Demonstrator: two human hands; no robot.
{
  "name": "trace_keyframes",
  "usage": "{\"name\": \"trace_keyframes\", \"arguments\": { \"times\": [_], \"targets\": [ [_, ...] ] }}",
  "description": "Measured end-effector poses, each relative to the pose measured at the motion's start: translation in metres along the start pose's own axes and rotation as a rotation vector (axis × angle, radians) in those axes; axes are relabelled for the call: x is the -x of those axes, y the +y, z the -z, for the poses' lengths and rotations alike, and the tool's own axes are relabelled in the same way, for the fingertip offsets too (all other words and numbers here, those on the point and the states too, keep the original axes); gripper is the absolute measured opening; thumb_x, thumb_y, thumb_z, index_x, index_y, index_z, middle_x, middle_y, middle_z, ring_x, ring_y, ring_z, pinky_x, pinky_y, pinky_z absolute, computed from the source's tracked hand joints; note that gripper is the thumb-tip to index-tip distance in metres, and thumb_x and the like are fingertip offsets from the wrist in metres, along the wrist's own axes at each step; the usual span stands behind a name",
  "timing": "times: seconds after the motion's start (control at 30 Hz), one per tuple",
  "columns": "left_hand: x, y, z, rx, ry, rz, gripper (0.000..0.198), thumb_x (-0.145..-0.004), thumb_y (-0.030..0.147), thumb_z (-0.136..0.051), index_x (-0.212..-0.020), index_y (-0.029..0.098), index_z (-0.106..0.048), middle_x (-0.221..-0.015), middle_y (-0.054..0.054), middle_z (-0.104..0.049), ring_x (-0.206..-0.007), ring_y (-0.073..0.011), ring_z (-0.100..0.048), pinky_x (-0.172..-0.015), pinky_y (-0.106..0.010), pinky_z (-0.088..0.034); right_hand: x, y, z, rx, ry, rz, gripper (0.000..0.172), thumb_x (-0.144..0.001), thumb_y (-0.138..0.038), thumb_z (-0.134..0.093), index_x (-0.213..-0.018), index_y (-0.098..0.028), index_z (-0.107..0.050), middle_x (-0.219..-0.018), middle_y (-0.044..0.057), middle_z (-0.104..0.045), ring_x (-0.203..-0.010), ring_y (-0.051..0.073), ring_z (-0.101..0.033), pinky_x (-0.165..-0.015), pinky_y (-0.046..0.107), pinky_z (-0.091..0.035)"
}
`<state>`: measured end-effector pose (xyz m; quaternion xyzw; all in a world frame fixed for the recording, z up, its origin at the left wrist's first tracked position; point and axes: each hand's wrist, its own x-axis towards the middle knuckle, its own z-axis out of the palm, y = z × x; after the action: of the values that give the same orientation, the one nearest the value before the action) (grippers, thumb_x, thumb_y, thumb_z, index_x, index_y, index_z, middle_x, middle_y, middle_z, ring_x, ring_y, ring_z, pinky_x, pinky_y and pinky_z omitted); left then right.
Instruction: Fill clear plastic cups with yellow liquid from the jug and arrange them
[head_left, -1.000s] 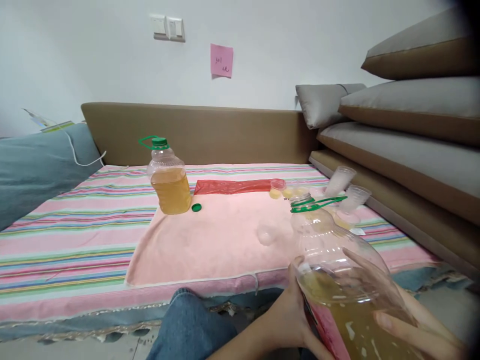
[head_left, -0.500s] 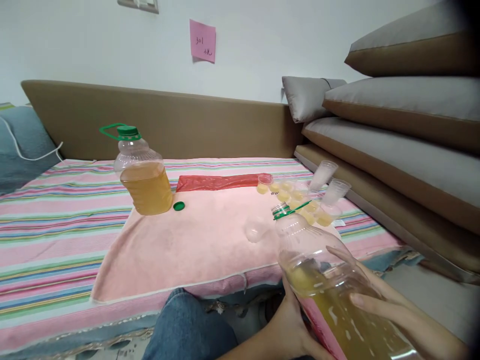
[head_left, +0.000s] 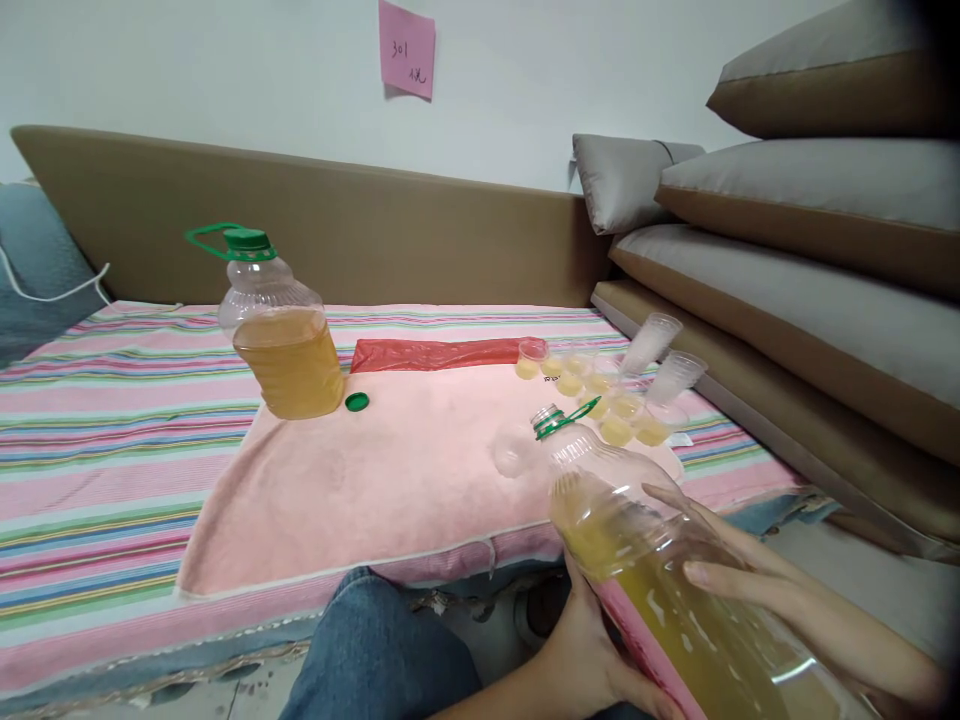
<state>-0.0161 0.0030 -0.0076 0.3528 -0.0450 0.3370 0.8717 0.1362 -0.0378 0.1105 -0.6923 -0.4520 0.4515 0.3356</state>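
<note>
Clear jug (head_left: 637,530) tilts, both hands (head_left: 589,635) (head_left: 780,590) curled round it, seemingly aiming to pour; next calls for steady tipping towards the cup (head_left: 513,452) just left of it.

Comprises low bed (head_left: 180,660) w/ striped cover (head_left: 75,430), overlaid mid-front by pink towel (head_left: 360,510). Bears, at towel's back L corner, standing lg. bottle (head_left: 289,362) of amber liq., lid on, w/ loose green cap (head_left: 357,401) just beside base, R side. Holds flat red plastic strip (head_left: 427,354) along towel's back edge. Carries, back R, group of clear cups (head_left: 616,430) w/ yellow liq., plus two taller cups or stacks (head_left: 676,376) (can't tell which). Supports single clear cup (head_left: 511,455) on towel, nearer front.
</note>
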Motion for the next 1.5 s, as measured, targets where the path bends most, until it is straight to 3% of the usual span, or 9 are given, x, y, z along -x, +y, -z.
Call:
{"name": "trace_keyframes", "arguments": {
  "times": [0.2,0.43,0.53,0.8,1.0,1.3,1.5],
  "targets": [
    [-0.002,0.002,-0.004,0.016,0.01,-0.057,0.135,-0.029,0.034,-0.096,-0.143,0.032,-0.023,-0.149,-0.019,-0.034,-0.14,-0.0422,-0.028,-0.112,-0.063,-0.019,0.003,-0.008,0.0,0.011,0.018,-0.047,0.079,-0.073,-0.056,-0.068,-0.144,-0.035,-0.04,-0.155,-0.003,-0.035,-0.143,0.029,-0.028,-0.117,0.043,-0.024],
    [0.001,-0.001,-0.007,0.115,-0.004,-0.072,0.129,-0.035,0.027,-0.095,-0.141,0.034,-0.022,-0.15,-0.017,-0.033,-0.14,-0.0384,-0.031,-0.113,-0.062,-0.02,0.004,-0.013,-0.001,0.024,0.043,-0.088,0.077,-0.07,-0.059,-0.068,-0.14,-0.037,-0.045,-0.15,-0.003,-0.043,-0.139,0.034,-0.034,-0.111,0.046,-0.035],
    [0.001,-0.003,-0.007,0.117,0.007,-0.077,0.126,-0.036,0.026,-0.095,-0.14,0.033,-0.024,-0.151,-0.017,-0.032,-0.14,-0.0383,-0.031,-0.114,-0.061,-0.021,0.003,-0.013,-0.001,0.052,0.07,-0.076,0.073,-0.07,-0.058,-0.068,-0.138,-0.037,-0.049,-0.149,-0.003,-0.046,-0.138,0.034,-0.036,-0.112,0.044,-0.033],
    [0.001,-0.012,-0.002,0.068,0.027,-0.073,0.131,-0.034,0.034,-0.095,-0.142,0.03,-0.021,-0.143,-0.019,-0.042,-0.14,-0.0394,-0.031,-0.113,-0.062,-0.019,-0.001,-0.019,0.001,0.142,0.017,-0.062,0.069,-0.073,-0.059,-0.065,-0.136,-0.034,-0.051,-0.151,-0.003,-0.042,-0.142,0.03,-0.031,-0.116,0.044,-0.023],
    [0.002,-0.016,0.0,0.04,0.048,-0.052,0.13,-0.033,0.038,-0.095,-0.142,0.03,-0.024,-0.142,-0.018,-0.044,-0.14,-0.0407,-0.03,-0.113,-0.063,-0.018,-0.001,-0.024,-0.001,0.132,0.001,-0.025,0.065,-0.074,-0.057,-0.065,-0.135,-0.036,-0.053,-0.149,-0.003,-0.047,-0.14,0.031,-0.035,-0.114,0.043,-0.031],
    [0.0,-0.01,-0.006,0.101,-0.009,-0.06,0.122,-0.038,0.037,-0.094,-0.139,0.031,-0.026,-0.144,-0.017,-0.042,-0.139,-0.04,-0.032,-0.112,-0.063,-0.021,-0.004,-0.025,0.002,0.227,0.048,-0.088,0.07,-0.069,-0.061,-0.066,-0.133,-0.033,-0.056,-0.147,-0.002,-0.049,-0.138,0.034,-0.037,-0.114,0.046,-0.029],
    [0.0,-0.009,-0.008,0.082,0.001,-0.049,0.118,-0.038,0.038,-0.094,-0.137,0.028,-0.031,-0.139,-0.017,-0.046,-0.14,-0.041,-0.029,-0.111,-0.066,-0.02,-0.005,-0.025,0.004,0.228,0.023,-0.163,0.08,-0.067,-0.062,-0.066,-0.139,-0.031,-0.049,-0.15,-0.001,-0.044,-0.139,0.033,-0.035,-0.112,0.042,-0.033]
  ]
}}
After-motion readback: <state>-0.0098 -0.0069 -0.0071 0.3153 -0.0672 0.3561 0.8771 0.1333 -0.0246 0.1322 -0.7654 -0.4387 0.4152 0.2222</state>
